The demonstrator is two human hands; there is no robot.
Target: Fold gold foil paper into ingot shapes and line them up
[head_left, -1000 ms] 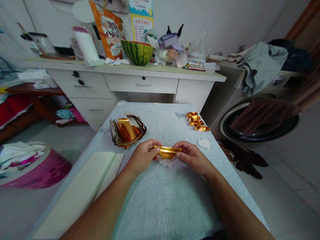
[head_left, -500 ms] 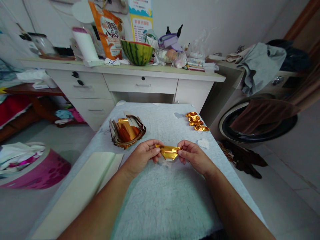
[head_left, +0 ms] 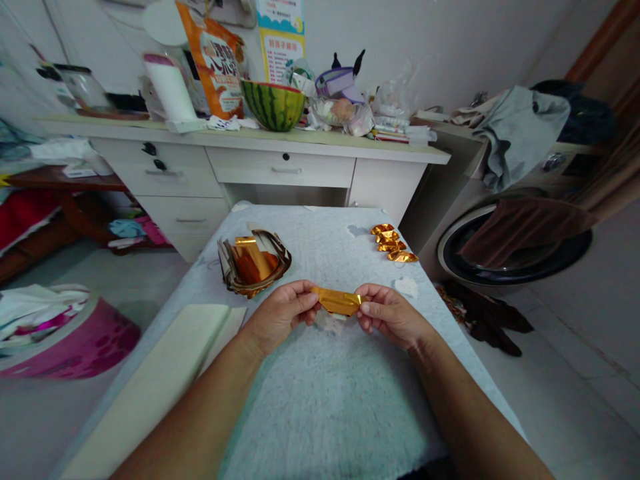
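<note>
A strip of folded gold foil paper [head_left: 339, 302] is stretched between my two hands, above the cloth-covered table [head_left: 340, 400]. My left hand [head_left: 287, 310] pinches its left end between thumb and fingers. The right end is pinched by my right hand [head_left: 387, 312]. Beyond my left hand sits a dark-rimmed holder [head_left: 233, 283] with gold sheets [head_left: 256, 261] in it. Several folded gold pieces [head_left: 393, 243] lie in a row at the table's far right.
Pale folded sheets [head_left: 165, 373] lie along the table's left side. A pink bin [head_left: 100, 337] stands on the floor at left. Behind is a white desk [head_left: 280, 143] with a watermelon half [head_left: 273, 105]; a washing machine [head_left: 515, 230] is at right.
The gold strip has tilted slightly, so its lower flap looks shallower and its face less bright. Both hands keep their pinch and have barely moved.
</note>
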